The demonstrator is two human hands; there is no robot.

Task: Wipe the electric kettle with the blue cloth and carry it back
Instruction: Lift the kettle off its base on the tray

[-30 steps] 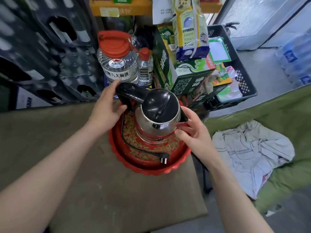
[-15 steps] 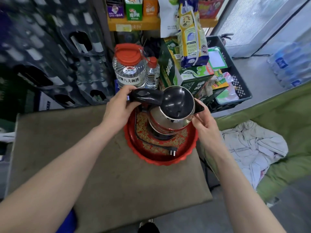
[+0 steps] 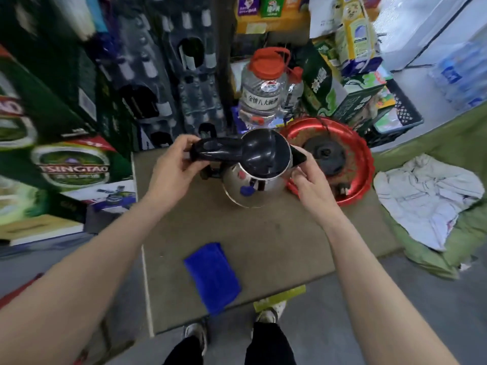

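Note:
The electric kettle point(image 3: 253, 177), steel with a black lid and handle, is held over the brown table point(image 3: 263, 233), left of the red tray point(image 3: 363, 164). My left hand point(image 3: 171, 169) grips its black handle. My right hand point(image 3: 308, 180) holds the body just under the spout. The kettle's black base point(image 3: 325, 158) sits in the tray with its cord and plug. A folded blue cloth point(image 3: 212, 276) lies on the table's near edge, well below the kettle.
A large clear bottle with a red cap point(image 3: 262, 90) and green cartons point(image 3: 329, 85) stand behind the table. Beer boxes point(image 3: 66, 164) are stacked on the left. A white cloth point(image 3: 427, 196) lies on green fabric at right. My feet point(image 3: 268, 312) stand by the table's near edge.
Both hands lifted the kettle off its base in the red tray and moved it left and nearer, over the bare table. The view tilted down, so the blue cloth now shows.

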